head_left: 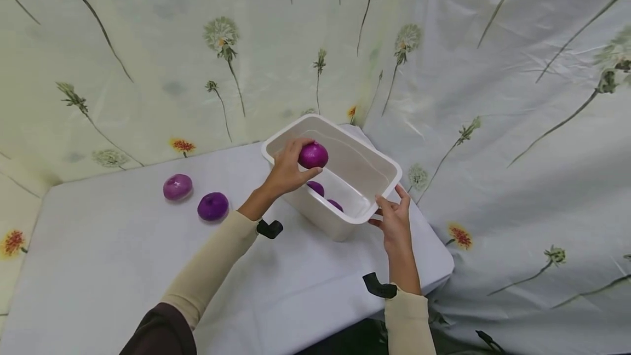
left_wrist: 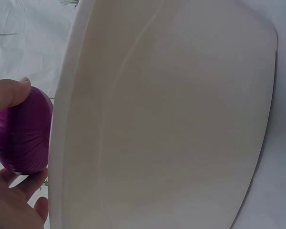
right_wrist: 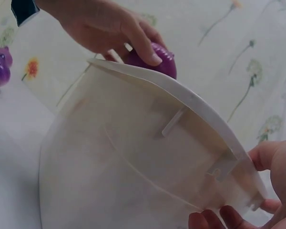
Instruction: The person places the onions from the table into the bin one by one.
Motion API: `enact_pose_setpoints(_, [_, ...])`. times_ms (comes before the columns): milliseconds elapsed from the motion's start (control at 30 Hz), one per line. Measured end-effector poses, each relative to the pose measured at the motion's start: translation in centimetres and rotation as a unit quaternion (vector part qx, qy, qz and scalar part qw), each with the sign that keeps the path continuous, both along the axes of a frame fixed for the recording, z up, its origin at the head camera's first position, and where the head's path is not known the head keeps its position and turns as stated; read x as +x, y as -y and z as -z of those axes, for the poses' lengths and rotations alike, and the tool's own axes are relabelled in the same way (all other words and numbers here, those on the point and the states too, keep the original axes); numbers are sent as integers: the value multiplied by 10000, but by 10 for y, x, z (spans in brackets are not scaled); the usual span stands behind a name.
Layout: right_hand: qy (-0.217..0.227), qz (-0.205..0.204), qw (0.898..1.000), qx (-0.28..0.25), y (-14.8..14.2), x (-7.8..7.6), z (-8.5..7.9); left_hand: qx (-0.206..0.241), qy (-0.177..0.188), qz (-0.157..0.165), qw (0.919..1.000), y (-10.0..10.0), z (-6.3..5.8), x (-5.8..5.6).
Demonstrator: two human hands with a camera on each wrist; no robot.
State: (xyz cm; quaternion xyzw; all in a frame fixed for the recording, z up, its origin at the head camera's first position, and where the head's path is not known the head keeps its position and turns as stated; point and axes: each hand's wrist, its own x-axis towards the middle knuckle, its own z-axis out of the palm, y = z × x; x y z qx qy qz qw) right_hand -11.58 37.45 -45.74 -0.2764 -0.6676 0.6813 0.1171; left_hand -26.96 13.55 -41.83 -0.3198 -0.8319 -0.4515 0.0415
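My left hand [head_left: 287,173] grips a purple onion [head_left: 314,155] between thumb and fingers, over the mouth of a white plastic bin [head_left: 315,217]. In the left wrist view the held onion [left_wrist: 26,133] shows just beyond the bin's rim. Two more purple onions [head_left: 316,188] are partly visible inside the bin, cut off by its near wall. At the bin's right corner my right hand [head_left: 397,224] holds the rim, thumb on one side and fingers under it, as the right wrist view also shows. The bin looks slightly tilted.
Two purple onions, one lighter [head_left: 177,187] and one darker [head_left: 213,206], lie on the white-covered table [head_left: 123,267] left of the bin. Flower-printed sheets [head_left: 276,59] hang behind and to the right. The table's edge runs close by the right forearm.
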Motion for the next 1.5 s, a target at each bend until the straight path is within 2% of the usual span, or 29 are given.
enact_pose_setpoints(333, [30,-85,10000,36,10,-6,5,-355,212,111,9991,4,6,6])
enact_pose_setpoints(567, [189,-154,9997,76,17,-5,12,-616,232,149,9977,8,12,11])
enact_pose_setpoints(867, [182,-147,9997,57,21,-3,19,-888,247,266,9954,13,16,16])
enact_pose_setpoints(1133, [98,-175,9997,105,18,-4,14,-452,48,12,9990,36,23,16])
enact_pose_setpoints(1333, [71,-101,9998,147,11,-6,9,306,-24,-396,9987,69,34,14])
enact_pose_setpoints(1500, [123,51,9998,143,3,-2,3,606,84,-668,9959,99,48,12])
